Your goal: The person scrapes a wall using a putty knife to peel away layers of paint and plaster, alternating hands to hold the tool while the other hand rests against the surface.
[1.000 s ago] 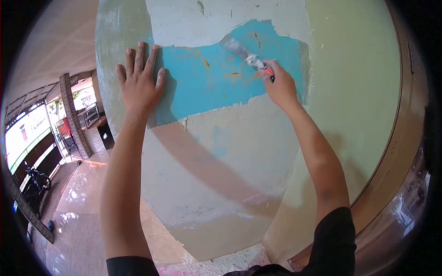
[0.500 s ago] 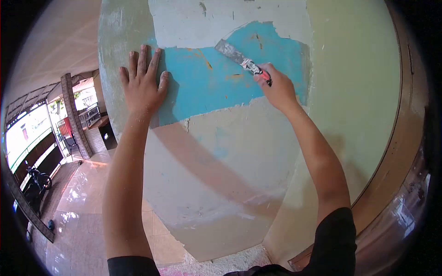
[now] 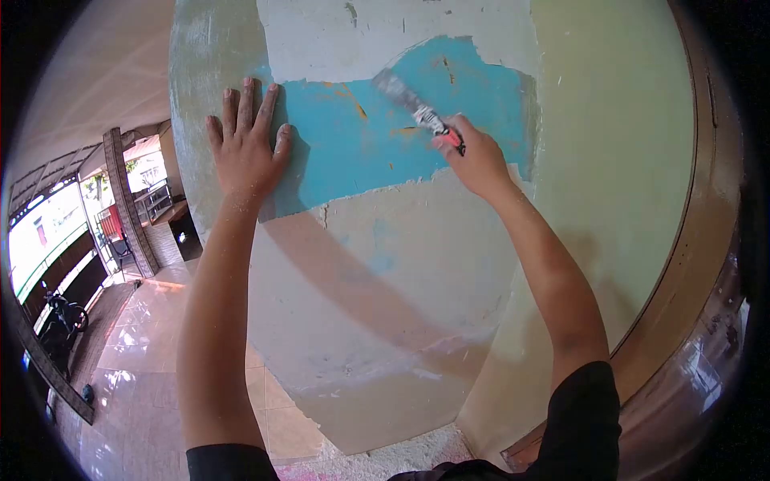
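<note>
My right hand (image 3: 473,156) is wrapped round the red and black handle of a scraper (image 3: 419,107). Its blade is smeared by motion and points up and left, at the upper edge of a turquoise patch (image 3: 337,152) on the wall. Pale whitish coating (image 3: 345,40) with a ragged border lies above the patch, and a bare greyish area (image 3: 377,256) below it. On the left, my left hand (image 3: 250,152) lies flat with fingers spread, across the patch's left end and the greenish wall strip. Dust marks its fingertips.
White flakes and dust (image 3: 401,457) cover the floor at the wall's foot. A brown wooden frame (image 3: 682,232) curves along the right. To the left are a tiled floor (image 3: 136,401), a pillar (image 3: 128,192) and a parked motorbike (image 3: 64,313).
The scraper and my right hand have shifted slightly left, with the blade now blurred at the patch's upper edge. My left hand stays in place on the wall.
</note>
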`<state>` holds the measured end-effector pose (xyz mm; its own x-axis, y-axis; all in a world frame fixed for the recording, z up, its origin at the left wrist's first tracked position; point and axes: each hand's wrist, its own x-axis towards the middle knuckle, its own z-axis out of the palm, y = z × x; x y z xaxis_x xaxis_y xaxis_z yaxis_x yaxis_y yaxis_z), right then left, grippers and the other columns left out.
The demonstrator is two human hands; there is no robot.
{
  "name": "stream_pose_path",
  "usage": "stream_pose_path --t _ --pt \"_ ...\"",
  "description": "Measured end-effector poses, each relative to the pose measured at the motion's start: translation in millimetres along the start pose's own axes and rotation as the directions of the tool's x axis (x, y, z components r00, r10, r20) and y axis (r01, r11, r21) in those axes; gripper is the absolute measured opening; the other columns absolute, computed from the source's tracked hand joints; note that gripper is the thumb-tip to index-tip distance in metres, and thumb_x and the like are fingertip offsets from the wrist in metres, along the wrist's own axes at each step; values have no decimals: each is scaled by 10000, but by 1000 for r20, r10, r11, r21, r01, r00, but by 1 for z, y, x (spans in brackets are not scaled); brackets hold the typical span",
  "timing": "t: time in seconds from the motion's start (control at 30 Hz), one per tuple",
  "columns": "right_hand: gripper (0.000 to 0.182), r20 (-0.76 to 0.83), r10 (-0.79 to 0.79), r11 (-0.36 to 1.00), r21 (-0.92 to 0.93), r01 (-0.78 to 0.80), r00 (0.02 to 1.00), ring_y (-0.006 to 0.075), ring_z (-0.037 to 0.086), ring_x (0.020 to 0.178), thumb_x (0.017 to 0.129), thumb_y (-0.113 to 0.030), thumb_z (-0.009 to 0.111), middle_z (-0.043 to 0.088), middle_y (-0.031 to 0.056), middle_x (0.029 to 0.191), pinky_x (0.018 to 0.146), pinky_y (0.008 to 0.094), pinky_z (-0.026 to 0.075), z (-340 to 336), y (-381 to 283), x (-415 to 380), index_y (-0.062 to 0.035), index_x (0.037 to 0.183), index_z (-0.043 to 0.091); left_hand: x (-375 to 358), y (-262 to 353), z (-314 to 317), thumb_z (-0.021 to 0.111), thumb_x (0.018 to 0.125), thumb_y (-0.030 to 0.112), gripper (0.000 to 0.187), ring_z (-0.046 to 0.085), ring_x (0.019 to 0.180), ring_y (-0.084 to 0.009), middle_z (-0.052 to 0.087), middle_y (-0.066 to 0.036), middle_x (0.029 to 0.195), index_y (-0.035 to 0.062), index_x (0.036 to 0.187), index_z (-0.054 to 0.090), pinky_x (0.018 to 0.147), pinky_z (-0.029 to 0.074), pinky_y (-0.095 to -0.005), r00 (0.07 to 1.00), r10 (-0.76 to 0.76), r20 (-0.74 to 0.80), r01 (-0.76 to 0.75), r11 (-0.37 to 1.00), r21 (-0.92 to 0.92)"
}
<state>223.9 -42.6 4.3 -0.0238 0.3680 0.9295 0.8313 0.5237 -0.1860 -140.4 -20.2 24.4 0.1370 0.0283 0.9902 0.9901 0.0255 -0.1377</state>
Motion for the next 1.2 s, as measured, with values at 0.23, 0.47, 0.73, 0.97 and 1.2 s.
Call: stream_pose_path --t 0.23,0.47,0.73,0.97,1.2 --pt "330 -55 82 993 -78 -86 995 415 680 852 996 -368 627 700 188 900 721 511 510 -8 -5 4 -129 1210 550 -2 -1 -2 495 988 472 649 150 1573 -291 213 7 1701 369 1600 307 1258 89 -580 1000 5 17 -5 1000 5" --pt "344 -51 110 993 -26 -111 993 423 686 870 987 -379 633 712 189 939 744 508 523 -15 -10 3 -116 1199 571 -5 0 -4 491 985 464 645 163 1571 -295 221 2 1699 372 1598 311 1254 106 -586 999 -3 39 2 1000 11" --pt "351 -48 148 988 50 -145 988 431 684 929 991 -381 624 711 195 984 775 525 523 -13 -12 -4 -110 1206 563 -13 -1 -3 509 978 452 656 170 1569 -302 220 0 1700 372 1599 311 1247 108 -598 999 -13 49 13 1000 7" --pt "357 42 -22 999 -38 24 999 423 682 903 987 -357 633 715 188 980 754 506 522 -11 -17 -9 -110 1228 541 -11 -2 -5 509 979 451 663 148 1574 -299 215 -6 1701 370 1603 299 1245 89 -608 998 -15 55 16 1000 -3" --pt "365 228 -23 997 -65 39 973 402 675 927 985 -335 634 708 174 1030 782 498 515 -5 -18 -42 -98 1243 529 -19 -7 -6 510 982 447 675 143 1575 -304 186 -12 1709 349 1611 286 1238 104 -620 997 25 70 -25 1000 -10"
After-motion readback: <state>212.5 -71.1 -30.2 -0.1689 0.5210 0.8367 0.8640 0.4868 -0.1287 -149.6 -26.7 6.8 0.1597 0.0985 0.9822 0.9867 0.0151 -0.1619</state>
